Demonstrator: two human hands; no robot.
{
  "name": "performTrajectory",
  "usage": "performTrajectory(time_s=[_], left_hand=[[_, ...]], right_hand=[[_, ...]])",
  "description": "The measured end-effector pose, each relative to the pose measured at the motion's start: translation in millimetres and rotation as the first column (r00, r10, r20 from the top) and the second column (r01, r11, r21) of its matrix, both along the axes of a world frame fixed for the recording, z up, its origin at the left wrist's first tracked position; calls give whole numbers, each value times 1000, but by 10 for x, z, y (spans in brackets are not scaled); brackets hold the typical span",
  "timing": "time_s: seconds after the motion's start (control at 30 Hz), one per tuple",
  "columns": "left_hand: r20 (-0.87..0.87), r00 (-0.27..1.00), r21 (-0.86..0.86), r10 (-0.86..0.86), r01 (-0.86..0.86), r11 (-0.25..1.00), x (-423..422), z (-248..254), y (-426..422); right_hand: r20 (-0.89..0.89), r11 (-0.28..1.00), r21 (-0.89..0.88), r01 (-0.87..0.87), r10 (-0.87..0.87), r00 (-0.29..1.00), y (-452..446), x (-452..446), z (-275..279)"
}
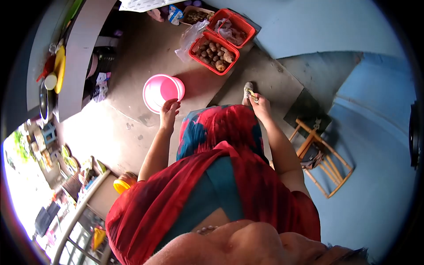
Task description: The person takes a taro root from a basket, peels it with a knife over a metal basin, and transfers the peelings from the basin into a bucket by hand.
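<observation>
My left hand is beside the rim of a pink plastic bucket. Its fingers are loosely curled and slightly apart, with nothing visible in them. I cannot tell whether it touches the rim. On the other side, my right hand is closed on a small yellowish tool, whose kind is too small to make out. Beyond it shows a shoe. Farther forward, a red plastic basket holds several brown, rough-skinned root vegetables.
A second red basket with a clear plastic bag adjoins the first. To the right, a bamboo chair stands by the blue wall. At left are shelves, and a counter-like frame stands at lower left.
</observation>
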State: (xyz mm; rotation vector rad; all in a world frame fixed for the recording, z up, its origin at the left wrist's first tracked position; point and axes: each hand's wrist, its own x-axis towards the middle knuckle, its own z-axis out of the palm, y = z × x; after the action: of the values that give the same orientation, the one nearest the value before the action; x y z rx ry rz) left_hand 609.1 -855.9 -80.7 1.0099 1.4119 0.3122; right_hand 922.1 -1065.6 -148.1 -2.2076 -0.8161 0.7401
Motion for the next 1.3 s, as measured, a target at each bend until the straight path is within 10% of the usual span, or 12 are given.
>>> performTrajectory(time_s=[0.2, 0.3, 0.57, 1.0, 1.17, 1.3], left_hand=[[-56, 964, -38, 258, -260, 965, 479, -117, -598], [-9, 955, -69, 295, -295, 953, 794, -170, -760], [18, 899, -45, 438, -437, 898, 962, -1054, -877], [-101, 781, -52, 616, -622, 781, 591, -2410, -1127], [-71, 782, -79, 619, -623, 778, 641, -2461, -1164], [-55, 808, -101, 587, -589, 801, 689, -2275, -1056]], right_hand=[[-355, 966, -156, -206, 139, 924, 543, 972, -529], [-436, 900, -418, -126, -77, 897, 860, 1247, -835], [-234, 888, -451, -85, -26, 972, 1330, 1404, -3688], [236, 610, -661, -436, 721, 651, 2370, 844, -4468], [298, 650, -559, -515, 737, 607, 2453, 1009, -4529], [14, 805, -441, -397, 449, 894, 2610, 1260, -4197]])
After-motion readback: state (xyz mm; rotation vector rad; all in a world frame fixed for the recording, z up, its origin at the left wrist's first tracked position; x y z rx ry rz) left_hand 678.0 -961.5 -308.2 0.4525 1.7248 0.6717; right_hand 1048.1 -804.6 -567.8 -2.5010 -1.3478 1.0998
